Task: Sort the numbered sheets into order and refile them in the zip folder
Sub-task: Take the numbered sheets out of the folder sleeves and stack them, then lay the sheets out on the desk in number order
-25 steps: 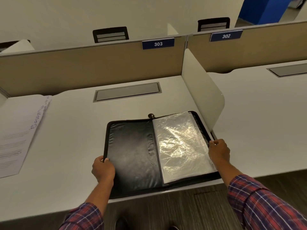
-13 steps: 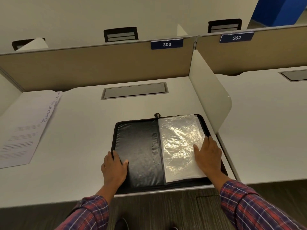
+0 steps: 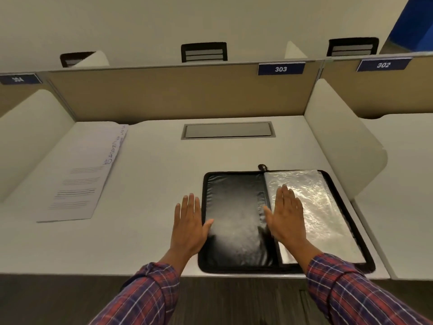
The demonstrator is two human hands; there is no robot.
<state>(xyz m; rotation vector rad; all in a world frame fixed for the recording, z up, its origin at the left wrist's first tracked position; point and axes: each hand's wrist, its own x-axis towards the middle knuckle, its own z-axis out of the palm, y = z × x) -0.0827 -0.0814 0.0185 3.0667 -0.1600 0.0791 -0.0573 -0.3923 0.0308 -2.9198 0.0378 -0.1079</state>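
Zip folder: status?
Left hand flat at zip folder edge, right hand flat over its sleeves. Folder open. Numbered sheets stacked left, apart. Nothing between.

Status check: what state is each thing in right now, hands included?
Folder: unzipped, lying open flat.
Sleeves: on its right half; top one looks empty.
Sheets: fanned stack left of the folder, not filed.
Left hand: open, flat beside the folder, thumb on its edge.
Right hand: open, flat on the sleeves.
Hatch: closed.

A tan partition [image 3: 164,97] carries a blue label 303 [image 3: 280,69]. In front of it lies a white desk [image 3: 145,242] with a grey hatch [image 3: 228,130]; behind it, black chair backs [image 3: 203,52] and a cream wall [image 3: 140,19].
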